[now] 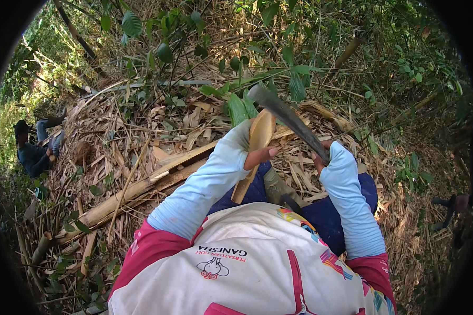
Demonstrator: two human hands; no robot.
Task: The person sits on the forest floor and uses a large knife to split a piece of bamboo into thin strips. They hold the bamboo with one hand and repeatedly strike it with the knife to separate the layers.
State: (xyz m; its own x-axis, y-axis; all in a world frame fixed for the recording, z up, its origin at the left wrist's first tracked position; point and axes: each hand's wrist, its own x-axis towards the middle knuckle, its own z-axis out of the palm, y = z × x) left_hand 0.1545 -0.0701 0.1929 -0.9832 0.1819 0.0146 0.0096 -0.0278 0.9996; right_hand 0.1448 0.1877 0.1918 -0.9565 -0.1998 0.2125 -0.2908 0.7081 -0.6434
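Note:
My left hand [260, 157] is closed around a pale wooden piece shaped like a spoon [261, 129]. Its broad, hollowed end points up and away from me, and its narrow flat end [241, 190] hangs toward my lap. My right hand [321, 159] grips the near end of a machete [287, 115] with a dark blade. The blade slants up and to the left, its tip above and close to the wooden piece; I cannot tell whether they touch. Light blue sleeves reach over both hands, partly hiding the fingers.
Split bamboo poles [136, 193] lie across dry leaves [194, 128] to my left. Green leafy stems [242, 107] rise just ahead. My legs in dark blue trousers [326, 216] are under my hands. One person [36, 149] sits far left; another dim figure [451, 207] is far right.

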